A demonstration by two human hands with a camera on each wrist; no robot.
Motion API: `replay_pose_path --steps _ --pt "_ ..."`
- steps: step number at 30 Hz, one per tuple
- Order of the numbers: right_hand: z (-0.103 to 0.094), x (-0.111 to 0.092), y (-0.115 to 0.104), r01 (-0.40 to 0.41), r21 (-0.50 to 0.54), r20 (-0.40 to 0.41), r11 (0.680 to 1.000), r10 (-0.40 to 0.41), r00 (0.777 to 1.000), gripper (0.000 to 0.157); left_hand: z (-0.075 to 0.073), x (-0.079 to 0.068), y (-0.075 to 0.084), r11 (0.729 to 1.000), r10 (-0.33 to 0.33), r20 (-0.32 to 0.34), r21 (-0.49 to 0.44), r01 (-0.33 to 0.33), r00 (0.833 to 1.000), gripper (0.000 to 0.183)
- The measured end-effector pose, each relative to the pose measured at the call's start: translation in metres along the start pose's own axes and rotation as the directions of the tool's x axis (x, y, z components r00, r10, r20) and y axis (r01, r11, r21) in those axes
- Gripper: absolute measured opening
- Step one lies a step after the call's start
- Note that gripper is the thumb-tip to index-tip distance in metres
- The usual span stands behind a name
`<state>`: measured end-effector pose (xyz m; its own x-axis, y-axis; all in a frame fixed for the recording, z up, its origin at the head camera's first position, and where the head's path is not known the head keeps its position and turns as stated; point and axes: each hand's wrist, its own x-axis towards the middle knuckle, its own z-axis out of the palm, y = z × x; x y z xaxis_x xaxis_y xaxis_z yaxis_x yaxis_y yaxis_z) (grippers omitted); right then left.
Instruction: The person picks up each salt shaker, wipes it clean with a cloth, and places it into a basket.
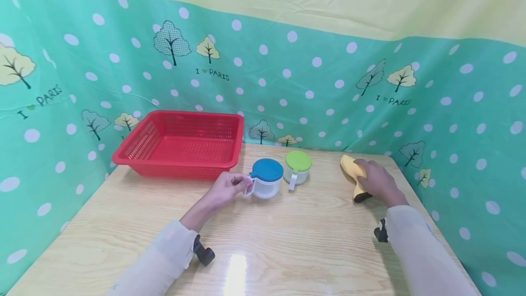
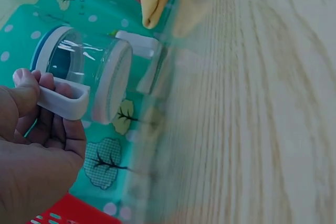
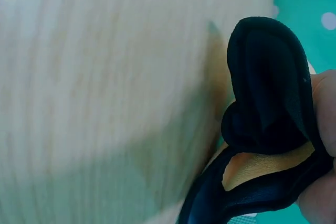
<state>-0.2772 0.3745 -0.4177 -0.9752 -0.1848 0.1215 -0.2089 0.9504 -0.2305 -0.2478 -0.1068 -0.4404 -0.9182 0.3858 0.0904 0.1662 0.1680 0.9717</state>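
My left hand (image 1: 223, 191) pinches the white handle of a clear seasoning jar (image 1: 266, 188) with a blue lid. In the left wrist view, this jar (image 2: 94, 72) seems slightly above the table, upright. Just behind and right of it stands a similar jar (image 1: 302, 176) with a green lid and white handle. At the right, my right hand (image 1: 379, 182) grips a soft yellow cloth item (image 1: 351, 170) with a black end. Up close in the right wrist view, black edging (image 3: 268, 77) surrounds its opening; its exact kind is unclear. Whether it touches the table I cannot tell.
A red plastic basket (image 1: 181, 171) with slotted walls sits at the back left of the wooden table (image 1: 296, 241). Green and yellow patterned curtain (image 1: 263, 76) closes off the back and both sides. A black wrist camera hangs under each sleeve.
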Motion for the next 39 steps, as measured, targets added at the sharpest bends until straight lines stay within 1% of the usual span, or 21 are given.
replay_pose_path --steps 2,7,13,20,22,28,31,35,39 --pt "-0.003 0.0 -0.003 0.01 0.011 -0.018 1.0 -0.01 1.0 0.051 0.001 0.002 0.003 1.0 0.011 0.0 -0.007 -0.011 1.0 0.024" --pt "-0.011 0.004 -0.015 0.069 0.029 -0.072 0.997 -0.067 0.995 0.052 0.005 0.006 0.011 0.999 0.031 -0.03 -0.023 -0.032 0.999 0.024" --pt "-0.022 0.012 -0.035 0.077 0.033 -0.091 0.997 -0.073 0.993 0.054 0.008 0.015 0.018 0.994 0.082 -0.039 -0.072 -0.084 0.996 0.026" --pt "-0.033 0.017 -0.059 0.138 0.021 -0.136 0.99 -0.133 0.982 0.051 0.011 0.027 0.025 0.992 0.095 -0.036 -0.075 -0.097 0.995 0.029" --pt "-0.038 0.016 -0.068 0.154 0.017 -0.148 0.988 -0.15 0.978 0.051 0.012 0.029 0.027 0.992 0.098 -0.043 -0.077 -0.101 0.994 0.029" --pt "-0.05 0.014 -0.093 0.195 0.046 -0.161 0.98 -0.185 0.969 0.056 0.016 0.037 0.03 0.989 0.106 -0.073 -0.092 -0.112 0.992 0.029" --pt "-0.052 0.013 -0.101 0.24 0.052 -0.187 0.969 -0.226 0.956 0.055 0.018 0.039 0.031 0.989 0.103 -0.081 -0.099 -0.111 0.991 0.031" --pt "-0.052 0.011 -0.111 0.302 0.058 -0.223 0.952 -0.283 0.933 0.049 0.018 0.04 0.031 0.988 0.096 -0.085 -0.109 -0.105 0.992 0.031" --pt "-0.051 0.01 -0.124 0.339 0.076 -0.257 0.938 -0.31 0.915 0.046 0.015 0.038 0.033 0.987 0.103 -0.093 -0.111 -0.113 0.99 0.031"
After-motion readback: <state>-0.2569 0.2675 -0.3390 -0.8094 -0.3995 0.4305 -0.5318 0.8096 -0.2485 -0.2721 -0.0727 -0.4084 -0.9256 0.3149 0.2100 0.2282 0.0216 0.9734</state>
